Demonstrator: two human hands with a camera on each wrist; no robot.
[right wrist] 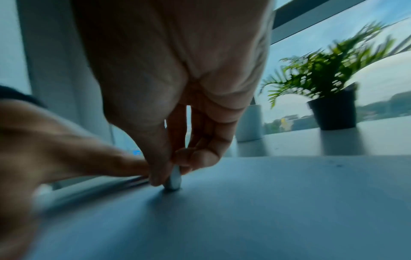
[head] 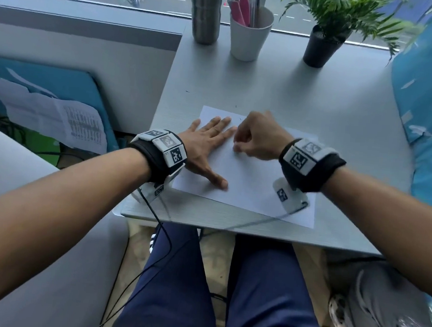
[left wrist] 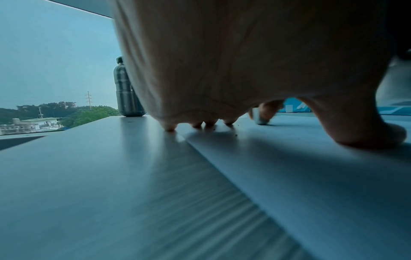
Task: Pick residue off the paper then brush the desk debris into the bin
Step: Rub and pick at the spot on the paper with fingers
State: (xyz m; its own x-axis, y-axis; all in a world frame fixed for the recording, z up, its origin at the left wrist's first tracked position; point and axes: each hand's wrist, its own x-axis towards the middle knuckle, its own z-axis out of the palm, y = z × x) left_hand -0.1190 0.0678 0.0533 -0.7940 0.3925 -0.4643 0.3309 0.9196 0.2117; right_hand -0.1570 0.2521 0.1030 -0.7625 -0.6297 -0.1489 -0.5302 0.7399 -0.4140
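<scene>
A white sheet of paper (head: pixel 250 182) lies on the grey desk (head: pixel 295 92) near its front edge. My left hand (head: pixel 211 144) lies flat on the sheet's left part, fingers straight and spread, and its fingertips (left wrist: pixel 170 127) press the paper down. My right hand (head: pixel 240 146) is curled just right of those fingers. Its thumb and fingers pinch a small pale eraser-like piece (right wrist: pixel 174 179) whose tip touches the paper (right wrist: pixel 255 202). The same piece (left wrist: pixel 262 120) shows beyond the left fingers. A few tiny dark specks (head: pixel 187 91) lie on the desk past the sheet.
At the desk's back stand a metal bottle (head: pixel 205 9), a white cup of pens (head: pixel 250 32) and a potted plant (head: pixel 327 42). Blue fabric (head: pixel 431 105) borders the right side. Wrist cables (head: pixel 157 215) hang over the front edge. No bin is clearly in view.
</scene>
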